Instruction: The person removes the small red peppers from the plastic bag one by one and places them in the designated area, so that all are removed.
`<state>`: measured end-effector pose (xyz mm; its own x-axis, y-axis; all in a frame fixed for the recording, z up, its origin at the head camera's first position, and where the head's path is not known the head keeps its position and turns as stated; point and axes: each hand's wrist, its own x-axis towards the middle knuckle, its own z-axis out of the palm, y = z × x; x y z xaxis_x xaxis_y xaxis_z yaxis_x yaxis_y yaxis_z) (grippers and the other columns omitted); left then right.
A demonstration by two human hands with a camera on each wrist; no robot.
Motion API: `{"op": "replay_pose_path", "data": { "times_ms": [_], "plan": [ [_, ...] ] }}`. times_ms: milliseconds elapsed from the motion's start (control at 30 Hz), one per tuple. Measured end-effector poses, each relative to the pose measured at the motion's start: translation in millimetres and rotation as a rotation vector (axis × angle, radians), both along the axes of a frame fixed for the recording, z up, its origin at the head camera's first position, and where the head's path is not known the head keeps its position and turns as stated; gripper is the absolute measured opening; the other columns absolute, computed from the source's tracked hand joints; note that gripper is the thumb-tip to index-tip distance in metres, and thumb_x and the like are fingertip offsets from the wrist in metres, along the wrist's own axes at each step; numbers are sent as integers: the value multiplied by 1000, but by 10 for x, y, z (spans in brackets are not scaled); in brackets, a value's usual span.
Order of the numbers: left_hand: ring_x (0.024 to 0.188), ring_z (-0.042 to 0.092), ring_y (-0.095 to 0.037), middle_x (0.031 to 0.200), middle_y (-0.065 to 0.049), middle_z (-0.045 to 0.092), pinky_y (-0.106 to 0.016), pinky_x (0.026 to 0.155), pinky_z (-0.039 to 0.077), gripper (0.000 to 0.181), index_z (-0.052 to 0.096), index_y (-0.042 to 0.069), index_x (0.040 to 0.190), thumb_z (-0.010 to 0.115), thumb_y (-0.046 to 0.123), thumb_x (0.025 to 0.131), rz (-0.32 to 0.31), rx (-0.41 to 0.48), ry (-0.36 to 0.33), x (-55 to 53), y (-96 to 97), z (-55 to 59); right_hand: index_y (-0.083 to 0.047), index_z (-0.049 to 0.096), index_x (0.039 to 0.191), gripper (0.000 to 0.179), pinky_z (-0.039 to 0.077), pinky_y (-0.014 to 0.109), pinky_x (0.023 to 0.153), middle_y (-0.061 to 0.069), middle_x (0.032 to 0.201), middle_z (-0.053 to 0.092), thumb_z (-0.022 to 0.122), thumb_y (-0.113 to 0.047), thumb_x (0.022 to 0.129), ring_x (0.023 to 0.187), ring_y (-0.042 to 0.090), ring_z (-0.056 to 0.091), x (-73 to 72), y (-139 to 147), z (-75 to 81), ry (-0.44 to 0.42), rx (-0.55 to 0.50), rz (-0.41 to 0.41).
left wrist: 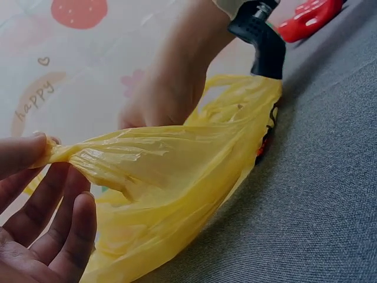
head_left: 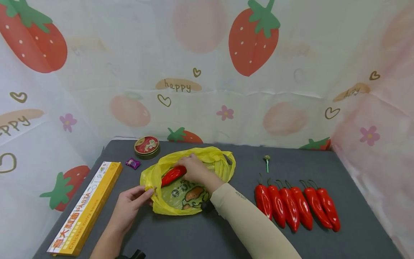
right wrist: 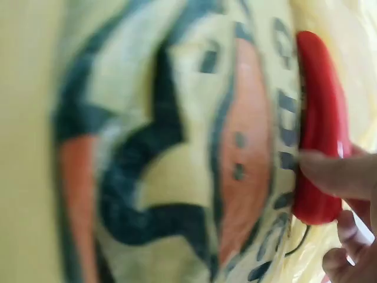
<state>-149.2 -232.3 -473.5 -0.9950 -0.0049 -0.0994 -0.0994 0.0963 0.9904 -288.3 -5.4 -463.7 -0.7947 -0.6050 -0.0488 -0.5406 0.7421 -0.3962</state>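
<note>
A yellow plastic bag (head_left: 171, 210) lies with its mouth spread on the dark table. My left hand (head_left: 130, 207) pinches the bag's near left rim between thumb and fingers; the left wrist view shows the pulled-up plastic (left wrist: 165, 153) bunched at the fingertips. Inside the bag's mouth, my right hand (head_left: 195, 169) grips a red chili pepper (head_left: 174, 175) near its stem end. In the right wrist view the thumb presses along the pepper (right wrist: 321, 130), beside the bag's printed cartoon (right wrist: 177, 147).
Several red chili peppers (head_left: 291, 207) lie in a row at right, below a small green-stemmed flower (head_left: 267, 162). At left are a pasta box (head_left: 85, 208), a purple-wrapped candy (head_left: 133, 163) and a round red tin (head_left: 147, 146). A patterned cloth (head_left: 207, 72) hangs behind the table.
</note>
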Motion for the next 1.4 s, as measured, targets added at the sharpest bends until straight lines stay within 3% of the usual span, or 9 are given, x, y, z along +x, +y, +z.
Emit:
{"op": "replay_pose_path", "data": {
  "times_ms": [167,467,600,733,900,1000,1100,1233,1400],
  "plan": [
    [79,67,-15,93,4,73,-29,76,60,37,67,-6,119,67,24,99,-2,4,6,2,-17,-14,-28,66,134,49,47,32,100,-3,140,60,66,-3,91,118,22,49,45,-49,11,96,80,-8],
    [79,67,-15,92,4,73,-28,76,60,37,66,-8,119,66,24,99,-11,8,27,1,-17,5,-32,65,135,40,52,32,99,-9,138,62,71,-21,96,124,16,59,57,43,155,204,168,52],
    [80,67,-14,93,4,73,-28,77,60,38,66,-8,119,66,24,99,-6,9,22,-3,-8,24,-27,64,136,40,50,31,102,-8,136,65,68,-18,98,123,14,61,104,159,268,185,136,107],
    [81,67,-14,95,5,73,-27,78,60,37,66,-7,120,66,25,99,-3,15,16,-8,-14,19,-20,61,139,41,48,30,105,-2,137,63,64,-8,99,124,16,60,151,298,314,63,-19,155],
    [79,67,-14,93,5,73,-29,76,60,38,66,-8,119,67,24,99,3,15,20,2,1,4,-15,64,132,41,53,25,86,3,139,61,50,3,98,116,19,63,202,457,224,-216,-403,141],
    [78,67,-14,92,5,73,-28,75,60,37,67,-8,119,67,24,99,12,11,21,12,-5,12,-14,70,122,36,53,29,82,1,142,60,46,-1,98,120,18,62,265,508,194,-314,-598,84],
    [78,67,-14,92,5,73,-28,75,60,37,67,-8,118,67,24,99,17,12,19,20,-15,21,-15,75,110,21,56,33,89,-1,140,63,55,-15,103,123,17,62,331,538,182,-273,-693,6],
    [78,67,-14,92,5,73,-28,76,60,36,67,-7,118,67,24,99,14,11,6,19,-3,25,-17,76,105,14,58,34,92,3,138,64,75,-24,93,119,19,64,427,626,210,-169,-760,-134],
    [81,67,-14,94,6,73,-28,77,60,36,68,-5,119,67,26,99,7,15,-11,5,12,26,-24,59,140,58,58,42,93,7,151,43,79,-9,87,118,29,64,604,853,369,-17,-777,-227]
  ]
}}
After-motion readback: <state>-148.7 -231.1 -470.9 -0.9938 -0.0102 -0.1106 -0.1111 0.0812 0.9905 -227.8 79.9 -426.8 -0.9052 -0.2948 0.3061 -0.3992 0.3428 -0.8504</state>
